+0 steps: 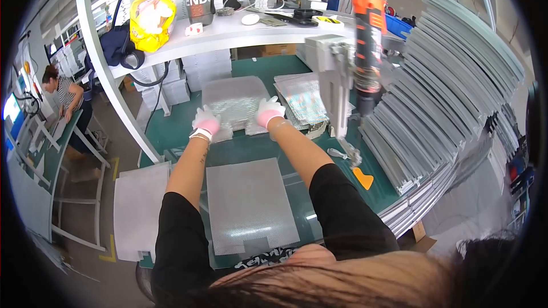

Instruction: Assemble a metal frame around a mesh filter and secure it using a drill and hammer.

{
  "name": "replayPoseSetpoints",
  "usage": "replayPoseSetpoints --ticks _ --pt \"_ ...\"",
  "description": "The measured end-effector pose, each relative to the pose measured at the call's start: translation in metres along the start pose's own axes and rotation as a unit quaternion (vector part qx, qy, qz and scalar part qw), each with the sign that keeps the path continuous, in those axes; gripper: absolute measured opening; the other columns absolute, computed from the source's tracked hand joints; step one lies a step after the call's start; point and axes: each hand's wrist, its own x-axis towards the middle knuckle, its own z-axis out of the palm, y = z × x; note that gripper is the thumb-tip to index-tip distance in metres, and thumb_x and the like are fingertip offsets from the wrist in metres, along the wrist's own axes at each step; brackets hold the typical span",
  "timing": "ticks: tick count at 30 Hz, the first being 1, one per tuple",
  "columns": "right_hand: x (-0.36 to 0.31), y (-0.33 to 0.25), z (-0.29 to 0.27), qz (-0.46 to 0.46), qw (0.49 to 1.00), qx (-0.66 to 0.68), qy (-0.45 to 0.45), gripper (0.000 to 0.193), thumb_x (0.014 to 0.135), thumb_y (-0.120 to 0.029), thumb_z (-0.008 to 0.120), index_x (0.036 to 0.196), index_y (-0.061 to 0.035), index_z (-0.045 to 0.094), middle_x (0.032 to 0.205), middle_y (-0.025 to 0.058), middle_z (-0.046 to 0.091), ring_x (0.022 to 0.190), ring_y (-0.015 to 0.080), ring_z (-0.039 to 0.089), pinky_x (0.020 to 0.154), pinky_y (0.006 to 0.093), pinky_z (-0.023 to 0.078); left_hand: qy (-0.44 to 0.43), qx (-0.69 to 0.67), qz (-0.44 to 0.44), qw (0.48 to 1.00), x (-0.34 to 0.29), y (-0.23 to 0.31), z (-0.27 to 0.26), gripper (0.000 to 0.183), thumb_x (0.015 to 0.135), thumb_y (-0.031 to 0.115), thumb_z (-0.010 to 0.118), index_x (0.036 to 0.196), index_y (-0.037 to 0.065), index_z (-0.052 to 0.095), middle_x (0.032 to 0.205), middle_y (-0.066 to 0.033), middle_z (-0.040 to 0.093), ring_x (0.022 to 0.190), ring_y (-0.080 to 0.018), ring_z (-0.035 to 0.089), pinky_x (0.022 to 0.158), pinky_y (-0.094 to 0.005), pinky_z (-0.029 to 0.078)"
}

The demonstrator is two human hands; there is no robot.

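Both my hands wear white gloves with pink palms and reach forward over the green table. My left hand (206,122) is at the left edge of a stack of translucent plastic sheets (235,88), fingers closing on it. Across from it, my right hand (270,112) grips the right edge of the same sheets. Their near edge looks rumpled and shiny between my hands. Closer to me, a grey, finely textured sheet (251,199) with a notched near edge lies flat on the table.
Another sheet stack (140,208) lies left. Wrapped sheets (302,100) lie right of my hands. An orange-black power screwdriver (368,34) hangs near a metal arm (337,85). An orange scraper (363,179) and tall stacked grey panels (445,80) stand right; a white shelf (228,37) is ahead.
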Motion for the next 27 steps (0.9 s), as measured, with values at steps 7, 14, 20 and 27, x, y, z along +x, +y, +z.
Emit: replayPoseSetpoints --ticks 7,14,20,27 --pt "-0.001 0.019 0.005 0.001 0.993 0.114 -0.037 0.048 0.091 -0.026 0.055 0.136 -0.0092 0.054 0.149 0.0154 0.04 0.125 0.0337 0.054 0.102 0.0466 0.045 -0.029 -0.037 0.135 0.99 0.015 -0.02 0.029 0.076 0.086 0.039 0.059 0.14 -0.009 0.036 0.146 -0.0384 0.031 0.136 -0.0475 0.034 0.114 -0.0414 0.032" --pt "-0.006 0.016 0.001 -0.176 0.946 0.082 0.257 0.032 0.083 -0.023 0.059 0.11 -0.0088 0.067 0.101 0.0162 0.066 0.096 0.0352 0.066 0.086 0.0476 0.051 0.017 -0.192 0.14 0.971 0.007 -0.028 0.021 0.069 0.082 0.035 0.067 0.135 -0.004 0.048 0.133 -0.0289 0.053 0.126 -0.042 0.049 0.105 -0.0449 0.042" --pt "0.019 0.042 -0.007 -0.237 0.749 0.591 0.182 0.042 0.087 -0.003 0.057 0.129 0.0018 0.057 0.12 0.0124 0.068 0.111 0.0189 0.064 0.098 0.0298 0.047 0.098 -0.25 0.019 0.963 0.0 -0.01 0.025 0.07 0.085 0.037 0.066 0.135 -0.008 0.045 0.134 -0.03 0.052 0.125 -0.0447 0.05 0.107 -0.0441 0.039" --pt "0.015 0.043 0.005 -0.167 0.88 0.417 0.157 0.053 0.084 -0.012 0.062 0.135 -0.0014 0.052 0.125 0.0182 0.064 0.116 0.0283 0.062 0.1 0.0354 0.046 0.053 -0.335 0.004 0.941 0.014 -0.043 0.035 0.065 0.09 0.037 0.061 0.136 -0.007 0.046 0.134 -0.0292 0.053 0.126 -0.0405 0.051 0.107 -0.0405 0.04"
